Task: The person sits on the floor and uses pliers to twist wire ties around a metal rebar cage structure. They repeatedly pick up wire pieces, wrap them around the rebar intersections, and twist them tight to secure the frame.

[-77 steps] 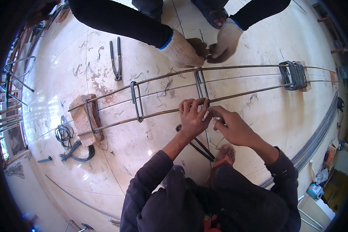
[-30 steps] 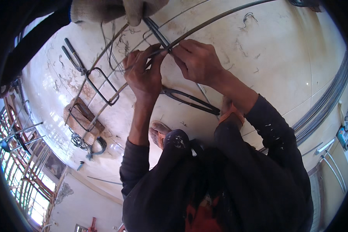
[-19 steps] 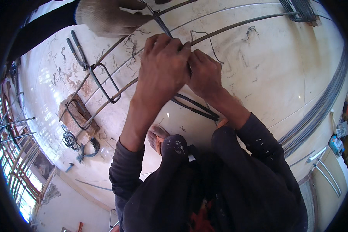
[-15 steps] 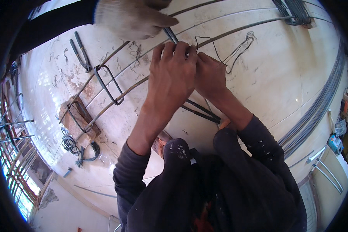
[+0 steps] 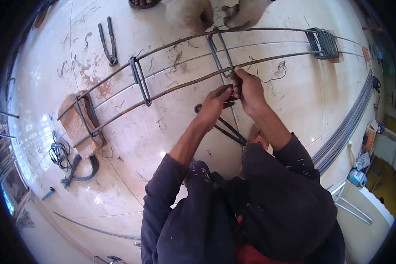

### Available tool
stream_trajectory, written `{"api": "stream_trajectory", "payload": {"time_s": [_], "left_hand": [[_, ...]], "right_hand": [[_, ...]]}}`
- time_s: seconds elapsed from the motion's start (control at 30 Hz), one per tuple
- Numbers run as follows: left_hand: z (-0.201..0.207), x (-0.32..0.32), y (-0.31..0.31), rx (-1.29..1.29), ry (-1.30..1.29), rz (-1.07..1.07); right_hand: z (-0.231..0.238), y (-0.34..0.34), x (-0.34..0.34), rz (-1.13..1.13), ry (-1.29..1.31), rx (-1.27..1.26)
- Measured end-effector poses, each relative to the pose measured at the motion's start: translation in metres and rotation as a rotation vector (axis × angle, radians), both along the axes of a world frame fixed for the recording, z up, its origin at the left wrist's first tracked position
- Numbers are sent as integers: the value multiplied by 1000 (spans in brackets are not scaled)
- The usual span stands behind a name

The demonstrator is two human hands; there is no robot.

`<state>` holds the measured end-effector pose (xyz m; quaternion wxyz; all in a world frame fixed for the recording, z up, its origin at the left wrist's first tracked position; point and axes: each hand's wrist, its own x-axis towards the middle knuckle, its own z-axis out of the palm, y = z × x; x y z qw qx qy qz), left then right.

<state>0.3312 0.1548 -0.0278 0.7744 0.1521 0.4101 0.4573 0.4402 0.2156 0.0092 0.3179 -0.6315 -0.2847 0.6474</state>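
Note:
Two long steel rods (image 5: 180,82) run across the floor, with rectangular wire stirrups around them. One stirrup (image 5: 139,81) is left of centre; another stirrup (image 5: 225,50) spans the rods just beyond my hands. My right hand (image 5: 252,92) is closed, thumb and forefinger at that stirrup's near corner by the near rod. Beside it, my left hand (image 5: 214,105) has its fingertips pinched together. Anything small in either hand is hidden. A thin tie wire (image 5: 268,80) loops out right of my right hand. Below my hands lie dark-handled pincers (image 5: 228,128).
Another person's gloved hands (image 5: 190,16) are at the far rod. A brick (image 5: 77,127) props the rods' left end; bundled stirrups (image 5: 323,44) hang at the right. More pincers (image 5: 108,43), coiled wire (image 5: 60,152), a wire bundle (image 5: 86,175) and long bars (image 5: 350,125) lie around.
My hands have drawn back from over the rods to the stirrup's near corner, uncovering the stirrup. The other person's gloved hand has moved right, and a second one shows. The view has shifted.

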Motion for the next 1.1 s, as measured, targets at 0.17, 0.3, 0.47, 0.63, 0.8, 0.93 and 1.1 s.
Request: {"api": "stream_trajectory", "payload": {"time_s": [0.17, 0.3, 0.47, 0.63, 0.8, 0.93, 1.1], "left_hand": [[-16, 33, 10, -1, -438, 191], [-3, 44, 16, -99, -356, 378], [9, 43, 19, -167, -380, 416], [16, 34, 19, -200, -416, 397], [11, 36, 22, -261, -543, 434], [16, 25, 24, -323, -458, 382], [17, 10, 25, -219, -92, 203]], "right_hand": [[40, 9, 25, 460, -357, 73], [79, 10, 34, 810, -695, 793], [52, 53, 45, 1105, -1030, 1345], [37, 69, 53, 1208, -930, 1496], [41, 58, 46, 1185, -992, 1128], [20, 34, 38, 870, -769, 550], [-21, 8, 36, 496, -284, 276]]}}
